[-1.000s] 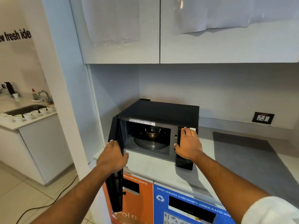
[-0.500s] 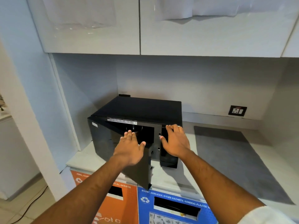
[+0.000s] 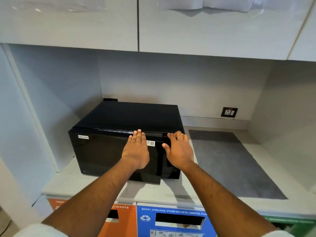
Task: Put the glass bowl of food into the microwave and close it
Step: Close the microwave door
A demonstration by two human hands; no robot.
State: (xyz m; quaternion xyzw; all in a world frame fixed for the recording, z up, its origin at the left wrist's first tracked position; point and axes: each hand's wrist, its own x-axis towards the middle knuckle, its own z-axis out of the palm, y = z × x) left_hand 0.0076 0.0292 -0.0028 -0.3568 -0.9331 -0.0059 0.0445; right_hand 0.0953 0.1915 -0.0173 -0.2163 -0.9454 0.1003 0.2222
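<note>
1. Black glossy box-shaped microwave [image 3: 119,134]: stands on the pale grey desk [image 3: 71,183], towards its left end. Its dark glass door [image 3: 102,154] is nearly shut; the right edge stands slightly proud of the control panel, so I judge the latch not yet engaged.
2. Left hand [image 3: 136,152]: flat, fingers spread wide, palm pressed on the door, holding nothing.
3. Right hand [image 3: 179,151]: open and flat against the control panel, holding nothing, seemingly bracing the oven.
4. Glass bowl of food: not visible; presumably inside the microwave, but the dark door hides the contents.
5. Risks: a weak push may leave the door unlatched; a hard one may slide the oven back on the smooth desk; the right thumb, close to the door's closing edge, could be pinched.
6. Orange waste bin [image 3: 123,219] and blue recycling bin [image 3: 171,221], below the desk edge: slots dark, contents unclear.
</note>
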